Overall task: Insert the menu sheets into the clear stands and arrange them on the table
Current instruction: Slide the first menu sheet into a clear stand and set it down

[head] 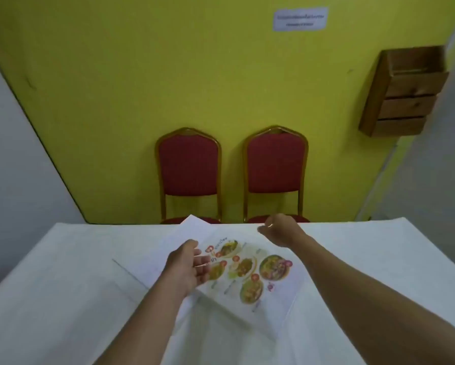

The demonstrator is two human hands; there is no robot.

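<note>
**Menu sheet on white table, both hands above it**

White-clothed table (pixel 63 299) fills the lower frame, far edge running close to a yellow wall (pixel 142 88). Two red chairs with gold frames, left chair (pixel 189 167) and right chair (pixel 275 164), side by side against the wall, seats tucked just behind the table edge. Wooden wall rack (pixel 403 93) with three pockets at upper right. White paper notice (pixel 300 19) taped high on the wall, text unreadable. Grey-white wall panels on both sides.

Menu sheet (pixel 247 270) with food photos lies tilted on the table centre, apparently inside or on a clear stand (pixel 287 312); edges faint, can't tell which. A plain white sheet (pixel 187 227) sticks out behind it toward the far edge.

Left hand (pixel 189 267) over the menu's left edge, fingers loosely spread, gripping nothing clearly. Right hand (pixel 279 229) hangs above the far table edge, fingers curled in; blurred, can't tell if it pinches anything.
</note>
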